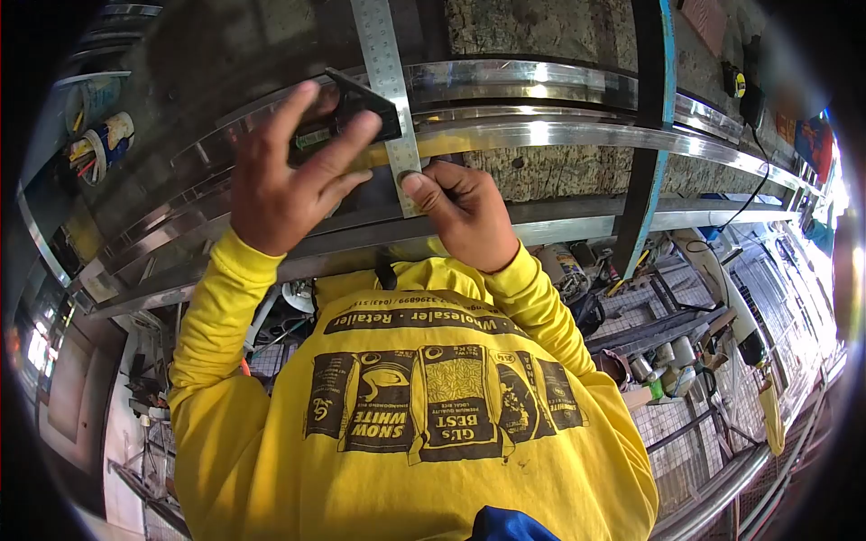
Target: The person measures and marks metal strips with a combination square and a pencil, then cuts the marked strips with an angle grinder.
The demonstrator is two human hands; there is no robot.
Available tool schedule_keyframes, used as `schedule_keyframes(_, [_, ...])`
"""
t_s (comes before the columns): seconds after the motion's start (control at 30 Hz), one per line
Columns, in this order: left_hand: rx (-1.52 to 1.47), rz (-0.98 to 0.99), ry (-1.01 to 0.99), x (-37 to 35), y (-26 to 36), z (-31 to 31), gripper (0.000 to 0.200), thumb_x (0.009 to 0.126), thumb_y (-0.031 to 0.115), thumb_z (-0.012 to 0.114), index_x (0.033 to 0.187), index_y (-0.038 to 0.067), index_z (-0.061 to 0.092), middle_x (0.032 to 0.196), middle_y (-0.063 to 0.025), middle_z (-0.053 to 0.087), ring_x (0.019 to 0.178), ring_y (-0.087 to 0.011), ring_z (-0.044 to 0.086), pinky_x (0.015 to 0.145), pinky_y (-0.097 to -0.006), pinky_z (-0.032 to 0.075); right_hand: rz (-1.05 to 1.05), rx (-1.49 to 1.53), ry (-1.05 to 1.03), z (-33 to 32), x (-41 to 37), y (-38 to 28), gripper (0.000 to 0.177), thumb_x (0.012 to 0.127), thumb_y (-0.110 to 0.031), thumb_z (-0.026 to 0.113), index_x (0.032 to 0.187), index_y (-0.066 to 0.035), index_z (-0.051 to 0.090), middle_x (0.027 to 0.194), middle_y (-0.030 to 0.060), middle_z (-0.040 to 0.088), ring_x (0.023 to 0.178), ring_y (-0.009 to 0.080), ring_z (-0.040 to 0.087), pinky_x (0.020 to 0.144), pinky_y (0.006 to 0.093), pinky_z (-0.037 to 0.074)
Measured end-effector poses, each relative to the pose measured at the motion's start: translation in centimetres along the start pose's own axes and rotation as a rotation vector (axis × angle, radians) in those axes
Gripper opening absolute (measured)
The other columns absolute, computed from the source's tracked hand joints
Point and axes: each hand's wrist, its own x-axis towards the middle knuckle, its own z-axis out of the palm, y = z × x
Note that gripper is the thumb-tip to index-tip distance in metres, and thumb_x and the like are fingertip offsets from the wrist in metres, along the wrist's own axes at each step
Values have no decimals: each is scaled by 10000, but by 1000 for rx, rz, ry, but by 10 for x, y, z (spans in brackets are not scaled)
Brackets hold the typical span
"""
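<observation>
Steel, bright and with fine marks, makes the ruler, which runs across the polished metal bars in front of the person; whether it truly rests on all of them, I cannot tell. Around its middle part stands a black square head, to the left of the blade. I judge the blade to be thin, rather light and stiff along its length, smooth enough to slip on shiny metal, but not fragile. The head is probably the heavier part, so the piece may turn if only the end is held. A good hold would be one hand around the head, with a pinch at the near end of the blade.

The right hand has that pinch: its thumb is pressed on the near end, and the other fingers are curled beside it. The left hand has its fingers spread apart, around the head but not closed on it; if one fingertip touches it, I cannot say. Its back is turned upward. Both arms, in yellow sleeves, reach forward with the elbows bent.
</observation>
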Motion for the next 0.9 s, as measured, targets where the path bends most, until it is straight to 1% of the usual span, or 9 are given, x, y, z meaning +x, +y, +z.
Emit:
schedule_keyframes(0.13, [-41,8,-138,-4,9,10,525,839,85,736,1317,303,732,1419,6,566,1195,-263,569,996,-368,542,98,13,-18,-5,-3,-6,365,1014,-282,697,820,27,683,613,57,588,596,95,489,554,307,424])
schedule_keyframes(0.23, [5,9,-147,-5,10,10,533,841,109,748,1329,322,721,1406,30,565,1182,-259,564,989,-351,548,234,31,86,-17,-17,-2,400,983,-327,738,809,29,684,617,45,601,601,90,505,555,305,428])
schedule_keyframes(0.27, [11,10,-142,-4,10,11,531,843,115,749,1329,327,720,1399,32,565,1175,-257,564,987,-347,550,255,-130,146,-24,-20,-7,429,946,-359,778,794,31,685,607,74,621,581,106,531,549,308,431])
schedule_keyframes(0.37, [16,14,-134,-3,12,12,525,850,134,751,1330,344,716,1380,38,565,1161,-250,563,981,-336,555,64,-661,278,-46,-37,12,174,918,-144,697,910,22,647,808,191,678,714,344,657,669,423,518])
schedule_keyframes(0.47, [10,13,-130,0,13,15,519,856,144,752,1328,358,714,1367,43,566,1161,-245,562,978,-332,559,-65,-751,316,-68,-49,19,90,880,-19,586,953,23,618,881,205,671,810,416,649,733,464,527])
schedule_keyframes(0.57, [20,8,-137,0,16,15,520,861,140,751,1328,364,712,1362,40,567,1164,-245,563,979,-332,561,20,-624,348,-72,-52,13,137,865,35,527,961,26,623,869,203,671,805,421,650,733,463,527])
schedule_keyframes(0.7, [27,1,-143,2,18,15,523,868,136,747,1334,369,706,1361,32,568,1166,-251,567,981,-337,564,144,-478,324,-68,-49,5,210,937,38,520,1092,27,661,980,207,722,830,313,733,737,365,563])
schedule_keyframes(0.8, [16,0,-145,2,17,15,527,874,129,741,1342,367,701,1355,22,573,1166,-257,569,981,-344,563,-1,-342,376,-61,-45,20,261,961,48,530,1178,20,673,1020,201,742,861,234,752,774,316,574])
schedule_keyframes(0.9, [6,-5,-166,4,18,14,531,879,118,735,1348,364,698,1344,12,583,1165,-260,570,980,-350,561,38,-272,388,-59,-47,28,318,954,69,542,1238,7,672,1020,188,751,914,212,754,820,307,574])
